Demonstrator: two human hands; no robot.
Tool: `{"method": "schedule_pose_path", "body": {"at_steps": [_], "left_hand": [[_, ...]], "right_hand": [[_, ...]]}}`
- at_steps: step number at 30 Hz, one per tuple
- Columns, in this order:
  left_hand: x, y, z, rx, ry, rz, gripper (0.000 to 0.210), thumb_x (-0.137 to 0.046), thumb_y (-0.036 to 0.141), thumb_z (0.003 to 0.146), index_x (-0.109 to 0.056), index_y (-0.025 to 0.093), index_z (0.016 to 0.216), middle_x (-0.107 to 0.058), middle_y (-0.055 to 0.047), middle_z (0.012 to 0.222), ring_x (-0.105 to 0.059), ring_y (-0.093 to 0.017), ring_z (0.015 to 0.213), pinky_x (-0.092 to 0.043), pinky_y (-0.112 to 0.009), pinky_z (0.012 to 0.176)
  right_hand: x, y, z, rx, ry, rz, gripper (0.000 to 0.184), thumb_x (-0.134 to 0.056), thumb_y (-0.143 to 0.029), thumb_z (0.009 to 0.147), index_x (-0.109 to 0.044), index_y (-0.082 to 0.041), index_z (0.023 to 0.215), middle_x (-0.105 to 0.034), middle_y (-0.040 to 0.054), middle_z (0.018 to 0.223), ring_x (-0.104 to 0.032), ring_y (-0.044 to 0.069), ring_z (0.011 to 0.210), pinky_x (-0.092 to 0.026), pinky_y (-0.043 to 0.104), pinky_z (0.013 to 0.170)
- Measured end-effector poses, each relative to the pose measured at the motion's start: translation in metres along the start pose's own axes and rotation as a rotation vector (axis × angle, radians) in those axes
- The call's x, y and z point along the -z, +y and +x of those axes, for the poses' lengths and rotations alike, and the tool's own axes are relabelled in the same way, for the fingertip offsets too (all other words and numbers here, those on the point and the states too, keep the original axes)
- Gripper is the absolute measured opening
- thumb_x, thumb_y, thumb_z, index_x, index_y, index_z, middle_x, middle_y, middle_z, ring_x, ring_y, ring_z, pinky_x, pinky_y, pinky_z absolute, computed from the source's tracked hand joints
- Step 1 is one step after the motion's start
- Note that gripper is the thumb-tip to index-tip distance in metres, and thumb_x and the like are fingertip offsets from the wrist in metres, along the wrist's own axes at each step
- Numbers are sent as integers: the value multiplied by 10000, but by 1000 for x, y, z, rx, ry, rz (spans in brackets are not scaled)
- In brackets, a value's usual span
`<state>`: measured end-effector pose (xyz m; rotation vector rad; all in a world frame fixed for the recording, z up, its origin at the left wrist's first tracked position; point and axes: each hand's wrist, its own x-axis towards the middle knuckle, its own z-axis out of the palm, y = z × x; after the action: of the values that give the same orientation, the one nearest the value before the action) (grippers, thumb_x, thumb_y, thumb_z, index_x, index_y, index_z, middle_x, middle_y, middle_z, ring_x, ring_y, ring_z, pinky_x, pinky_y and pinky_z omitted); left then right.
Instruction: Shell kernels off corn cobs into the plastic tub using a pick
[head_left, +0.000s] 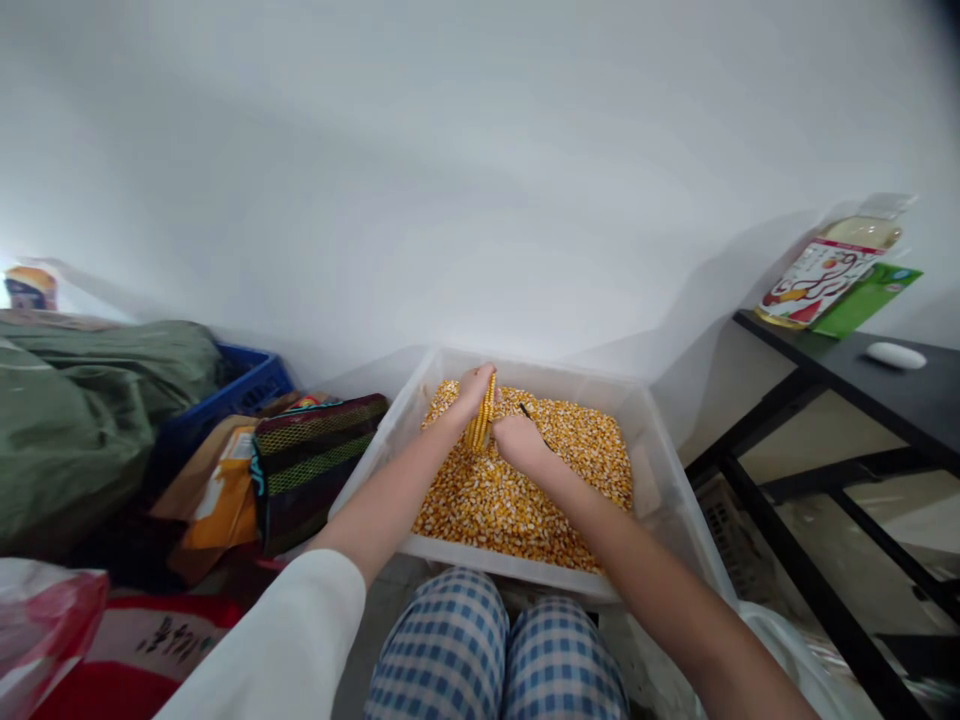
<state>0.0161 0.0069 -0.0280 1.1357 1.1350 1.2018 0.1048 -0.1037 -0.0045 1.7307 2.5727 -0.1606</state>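
Both hands, left [474, 385] and right [519, 440], grip one corn cob [481, 420]; bottle [825, 268] label unreadable.

bin [660, 470]: translucent plastic, smooth, faintly glossy walls
kernels [517, 500] inside the bin: dry, matt yellow grain
corn cob [481, 415] above the kernels: bumpy, hard, slightly shiny
crate [247, 385] left of the bin: blue plastic, ribbed
mesh bag [315, 450] just left of the bin: woven netting, rough
table [885, 385] right of the bin: dark matt top, black metal frame
bottle [829, 265] on the table: clear plastic, glossy paper label
trousers [495, 650] below the bin: soft checked cloth
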Motion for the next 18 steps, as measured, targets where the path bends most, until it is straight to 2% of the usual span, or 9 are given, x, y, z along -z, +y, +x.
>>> {"method": "schedule_pose_path", "body": {"at_steps": [5,7,11,14,18], "left_hand": [[-5,7,-11,-179,-205,223,235,-462,293,722,-514,185,520,-473,-8,419,-465,-149,395,-328,-243,433],[-10,11,-17,-223,-262,282,231,-464,278,714,-521,180,513,-477,-2,430,-456,-142,411,-319,-237,442],[-19,11,-24,-410,-394,416,164,-562,238,641,-551,164,495,-497,10,488,-443,-126,512,-292,-212,480],[-18,10,-22,-375,-370,395,180,-537,250,669,-554,168,510,-498,10,482,-448,-129,499,-301,-218,480],[-3,14,-10,-194,-200,189,220,-504,285,717,-524,182,524,-471,3,439,-457,-138,421,-327,-242,461]], "right_hand": [[4,14,3,84,38,-128,281,-412,-87,822,-679,-53,903,-664,232,891,-638,290,877,-472,352,786],[4,17,4,112,31,-110,287,-409,-95,823,-681,-56,905,-663,231,901,-635,294,874,-465,354,790],[3,19,3,149,30,-10,304,-410,-125,834,-669,-81,988,-656,206,993,-622,279,894,-448,332,801],[5,22,1,117,31,-10,290,-422,-191,854,-667,-104,982,-660,185,996,-618,267,899,-441,317,797],[13,31,-2,23,65,-13,338,-373,-325,904,-657,-140,905,-671,155,932,-621,247,870,-431,303,768]]}}
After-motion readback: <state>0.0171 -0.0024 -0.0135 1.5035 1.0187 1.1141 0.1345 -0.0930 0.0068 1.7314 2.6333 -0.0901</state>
